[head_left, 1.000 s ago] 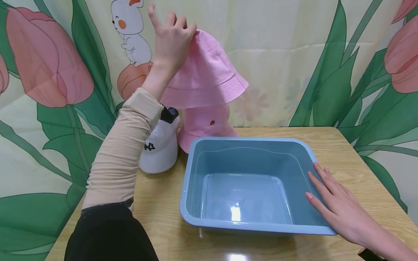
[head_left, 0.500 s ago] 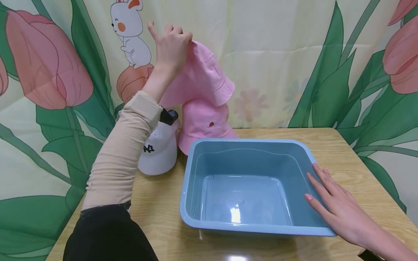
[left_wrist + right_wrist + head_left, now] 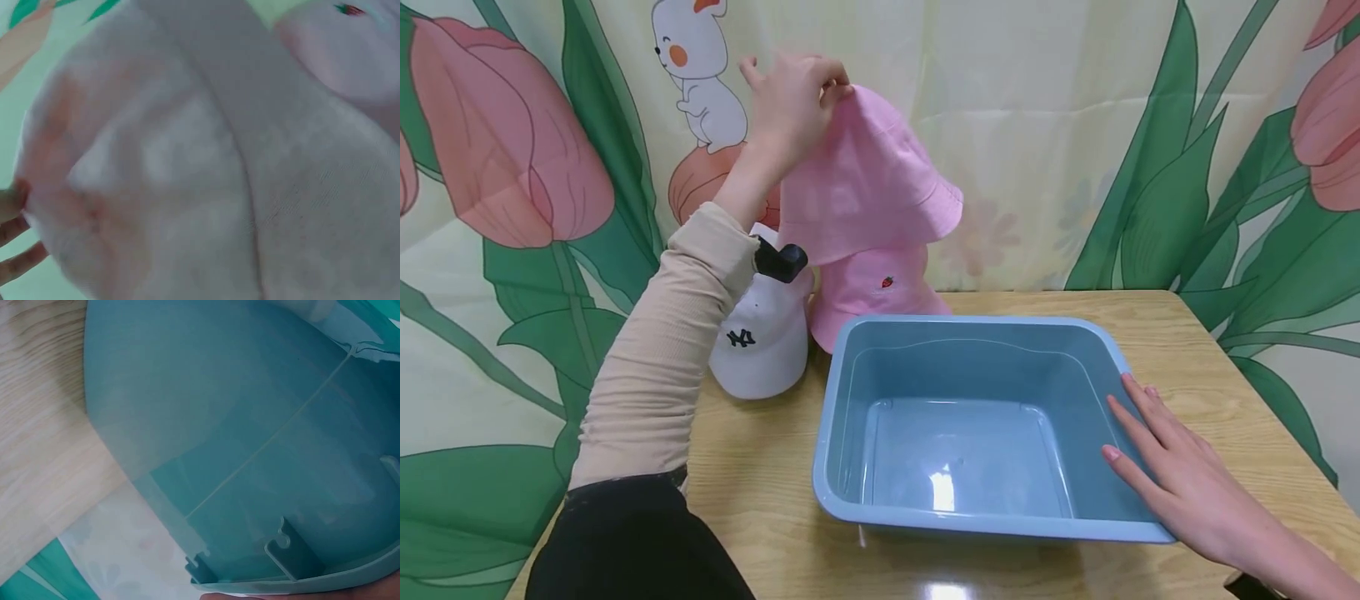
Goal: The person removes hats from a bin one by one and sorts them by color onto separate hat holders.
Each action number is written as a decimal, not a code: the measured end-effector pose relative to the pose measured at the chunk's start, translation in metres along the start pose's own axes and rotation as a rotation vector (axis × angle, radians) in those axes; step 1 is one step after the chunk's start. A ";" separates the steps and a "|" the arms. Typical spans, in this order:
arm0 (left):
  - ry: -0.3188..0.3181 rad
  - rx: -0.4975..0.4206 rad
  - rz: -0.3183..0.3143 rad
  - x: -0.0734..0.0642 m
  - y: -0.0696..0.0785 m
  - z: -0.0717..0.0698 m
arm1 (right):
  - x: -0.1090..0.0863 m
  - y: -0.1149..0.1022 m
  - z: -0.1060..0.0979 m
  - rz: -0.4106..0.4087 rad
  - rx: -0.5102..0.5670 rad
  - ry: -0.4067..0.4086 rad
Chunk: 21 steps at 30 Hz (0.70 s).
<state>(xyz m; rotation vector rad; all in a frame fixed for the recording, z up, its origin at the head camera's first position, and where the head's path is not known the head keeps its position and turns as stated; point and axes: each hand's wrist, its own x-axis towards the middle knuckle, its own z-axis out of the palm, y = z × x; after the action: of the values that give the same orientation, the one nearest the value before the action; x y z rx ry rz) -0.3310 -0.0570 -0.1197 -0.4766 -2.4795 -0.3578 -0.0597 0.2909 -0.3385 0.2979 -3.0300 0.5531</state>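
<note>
In the head view my left hand (image 3: pixel 793 108) pinches the crown of a pink bucket hat (image 3: pixel 868 179), which hangs above a second pink bucket hat (image 3: pixel 876 283) with a small strawberry on it. The held hat's fabric (image 3: pixel 175 169) fills most of the left wrist view, with fingertips (image 3: pixel 12 206) gripping its left edge. My right hand (image 3: pixel 1187 475) rests with straight fingers on the right rim of a blue plastic basin (image 3: pixel 977 523). Seen from the right wrist, the basin's outer wall (image 3: pixel 237 437) takes up most of the picture.
A white baseball cap (image 3: pixel 763 342) with a black logo stands beside the lower pink hat, left of the basin. All sit on a wooden table (image 3: pixel 760 500). Behind it hangs a curtain (image 3: pixel 1015 125) printed with tulips and a rabbit.
The held bucket hat swung and folded half a second ago; now it hangs spread out again, its brim farther right. My left forearm shifted slightly left. The right hand and basin stayed put.
</note>
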 end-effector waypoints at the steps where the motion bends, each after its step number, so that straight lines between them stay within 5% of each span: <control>1: -0.030 0.004 0.012 -0.001 0.000 0.001 | 0.000 0.000 0.000 0.002 0.001 -0.003; 4: -0.107 0.007 0.037 -0.004 0.001 0.001 | 0.001 0.000 0.000 0.005 0.004 -0.009; 14: -0.088 -0.138 0.032 -0.010 0.000 -0.011 | 0.003 -0.001 0.000 -0.004 0.005 -0.004; 21: -0.118 -0.081 0.111 -0.019 0.002 -0.015 | 0.003 -0.001 -0.001 -0.012 0.016 -0.008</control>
<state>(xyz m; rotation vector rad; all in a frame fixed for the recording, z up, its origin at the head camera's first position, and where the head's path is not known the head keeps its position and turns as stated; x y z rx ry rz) -0.3078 -0.0650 -0.1190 -0.6837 -2.5457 -0.3970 -0.0625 0.2897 -0.3373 0.3202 -3.0305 0.5768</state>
